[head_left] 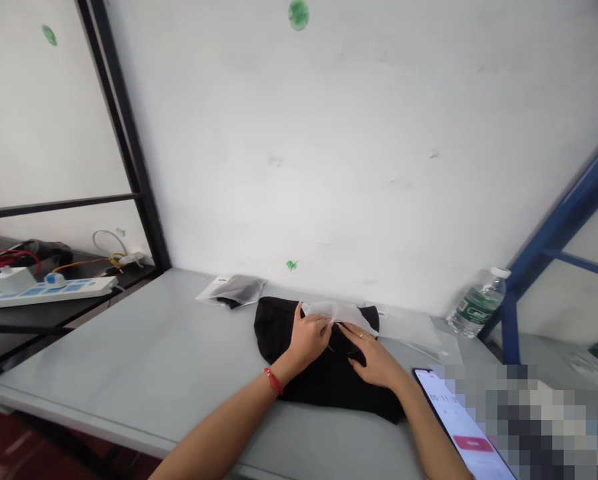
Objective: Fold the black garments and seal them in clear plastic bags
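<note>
A black cloth item point(329, 387), which looks like a folded garment, lies on the grey table. Across its upper part is a thin whitish translucent sheet point(349, 316). My left hand point(309, 339), with a red bracelet at the wrist, has its fingertips pinched at the near edge of this sheet. Coming in from the right, my right hand point(376, 360) rests with its fingers stretched out over the black cloth and the sheet's edge, thumb held apart. The fingertips of both hands almost meet. What lies under the fingers is partly hidden.
A clear packet with something dark inside point(236, 290) lies by the wall. Flat clear plastic point(413, 330) is behind my right hand. A water bottle point(479, 303) leans near the blue frame point(559, 227). At right lies a phone point(459, 420); a power strip point(53, 291) is far left.
</note>
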The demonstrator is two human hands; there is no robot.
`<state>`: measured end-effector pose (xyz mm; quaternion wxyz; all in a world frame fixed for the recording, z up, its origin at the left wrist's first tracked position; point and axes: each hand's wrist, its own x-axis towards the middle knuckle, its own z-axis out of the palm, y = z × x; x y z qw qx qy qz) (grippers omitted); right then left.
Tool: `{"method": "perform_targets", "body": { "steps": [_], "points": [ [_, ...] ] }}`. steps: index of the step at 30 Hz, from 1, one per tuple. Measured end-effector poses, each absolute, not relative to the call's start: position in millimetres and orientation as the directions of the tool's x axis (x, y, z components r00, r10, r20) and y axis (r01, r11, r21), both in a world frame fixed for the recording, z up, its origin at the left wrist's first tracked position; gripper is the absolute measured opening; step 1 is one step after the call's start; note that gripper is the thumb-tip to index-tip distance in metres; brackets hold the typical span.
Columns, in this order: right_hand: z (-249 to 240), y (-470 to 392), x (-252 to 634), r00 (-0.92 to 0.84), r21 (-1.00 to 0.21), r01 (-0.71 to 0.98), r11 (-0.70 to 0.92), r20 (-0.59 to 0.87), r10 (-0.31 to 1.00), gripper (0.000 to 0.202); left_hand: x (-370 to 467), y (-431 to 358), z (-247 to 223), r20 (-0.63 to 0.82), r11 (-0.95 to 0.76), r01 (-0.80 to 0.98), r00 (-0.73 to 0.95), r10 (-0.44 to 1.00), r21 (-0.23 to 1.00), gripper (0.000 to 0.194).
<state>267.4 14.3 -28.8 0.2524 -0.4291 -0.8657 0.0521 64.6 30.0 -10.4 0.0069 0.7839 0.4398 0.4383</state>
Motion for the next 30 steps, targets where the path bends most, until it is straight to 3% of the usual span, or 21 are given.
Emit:
{"method": "perform_targets", "body": {
  "steps": [6, 11, 20, 27, 30],
  "points": [
    [-36, 23, 262, -0.448, -0.239, 0.761, 0.603, 0.479, 0.755, 0.069, 69, 28, -16, 0.697, -0.652, 0.654, 0.258, 0.669, 0.383, 0.022],
    [-36, 31, 237, -0.295, -0.148, 0.889, 0.433, 0.538, 0.79, 0.062, 71, 26, -16, 0.711, -0.675, 0.628, 0.263, 0.652, 0.387, 0.022],
    [-38, 31, 224, -0.074, -0.232, 0.936, 0.267, 0.611, 0.789, 0.037, 75, 21, -14, 0.78, -0.715, 0.616, 0.247, 0.575, 0.331, 0.023],
    [-47, 35, 215, -0.107, -0.387, 0.809, 0.443, 0.644, 0.758, 0.038, 71, 30, -20, 0.814, -0.75, 0.613, 0.289, 0.504, 0.247, 0.023],
    [-38, 24, 217, -0.237, -0.361, 0.707, 0.608, 0.69, 0.684, 0.04, 57, 43, -18, 0.826, -0.765, 0.619, 0.331, 0.457, 0.176, 0.025]
  ]
}}
